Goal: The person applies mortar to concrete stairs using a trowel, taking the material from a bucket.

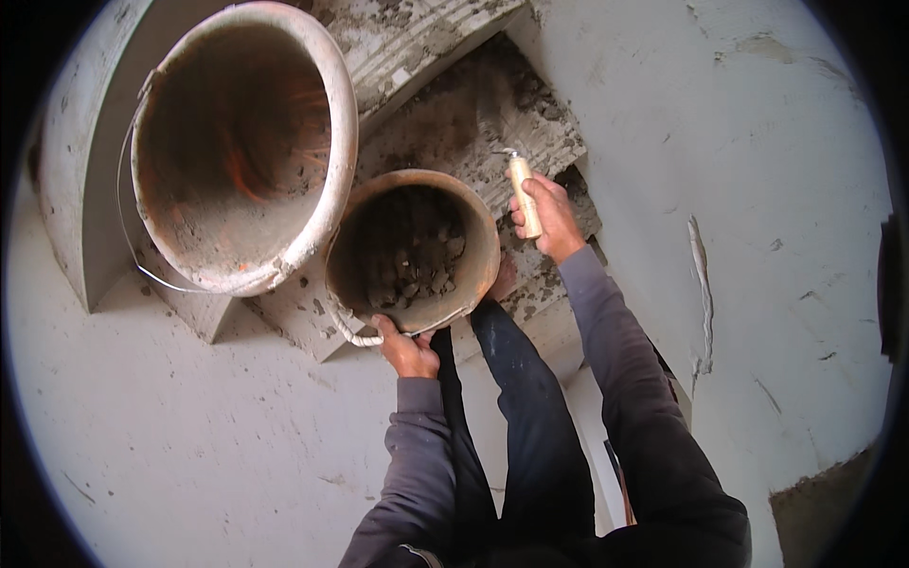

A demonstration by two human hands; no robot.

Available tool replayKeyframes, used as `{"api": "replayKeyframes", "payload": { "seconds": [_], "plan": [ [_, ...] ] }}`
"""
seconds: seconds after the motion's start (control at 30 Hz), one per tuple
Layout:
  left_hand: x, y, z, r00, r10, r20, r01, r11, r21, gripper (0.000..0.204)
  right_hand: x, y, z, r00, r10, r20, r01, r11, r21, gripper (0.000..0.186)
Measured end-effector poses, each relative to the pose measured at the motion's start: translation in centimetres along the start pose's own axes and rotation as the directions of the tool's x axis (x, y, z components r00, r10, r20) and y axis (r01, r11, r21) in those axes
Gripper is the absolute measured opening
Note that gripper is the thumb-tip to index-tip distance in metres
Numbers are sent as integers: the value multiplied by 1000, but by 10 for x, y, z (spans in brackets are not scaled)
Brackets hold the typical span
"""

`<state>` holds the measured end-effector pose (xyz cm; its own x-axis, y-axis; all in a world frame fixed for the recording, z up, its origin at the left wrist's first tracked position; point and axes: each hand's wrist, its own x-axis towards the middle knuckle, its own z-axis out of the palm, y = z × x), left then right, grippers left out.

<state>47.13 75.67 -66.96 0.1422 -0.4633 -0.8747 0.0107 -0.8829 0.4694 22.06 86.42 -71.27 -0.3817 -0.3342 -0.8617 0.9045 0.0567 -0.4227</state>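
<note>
Our left hand (407, 354) grips the small bucket (483, 248), our right hand (557, 225) a tool (524, 201) beside it; slackening the left might spill rubble (417, 270).

light: soft, moderate | shadow: deep inside small bucket (417, 178), milder in big bucket (345, 123) | focus: slightly soft | edges: bent, black corners

Dusty bucket (481, 270) (rubble (414, 275) inside), mouth up, near a pale-handled tool (525, 199)

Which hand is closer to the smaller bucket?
Left. The left hand grips the near edge of the smaller bucket; the right hand is off to its right, holding a wooden-handled tool.
</note>
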Motion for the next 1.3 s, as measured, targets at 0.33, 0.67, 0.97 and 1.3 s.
{"api": "replayKeyframes", "payload": {
  "seconds": [0.33, 0.67, 0.97, 1.3],
  "plan": [
    [0, -1, -5, 999, -39, 33, 40, 999, -22, 51, 18, -4, 22, 991, -60, -117, 73, 991, 113, 20],
    [3, -1, -3, 999, -35, 34, 35, 999, 8, 51, 41, 2, 28, 978, -124, -170, 154, 973, 171, 22],
    [4, -4, -7, 1000, 8, 12, -8, 1000, -15, 50, 21, 28, 25, 969, -182, -165, 193, 980, 53, 30],
    [-2, 2, 1, 999, -32, 19, 32, 999, -27, 49, 22, 4, -3, 921, -203, -333, 145, 971, -191, 27]
  ]
}}
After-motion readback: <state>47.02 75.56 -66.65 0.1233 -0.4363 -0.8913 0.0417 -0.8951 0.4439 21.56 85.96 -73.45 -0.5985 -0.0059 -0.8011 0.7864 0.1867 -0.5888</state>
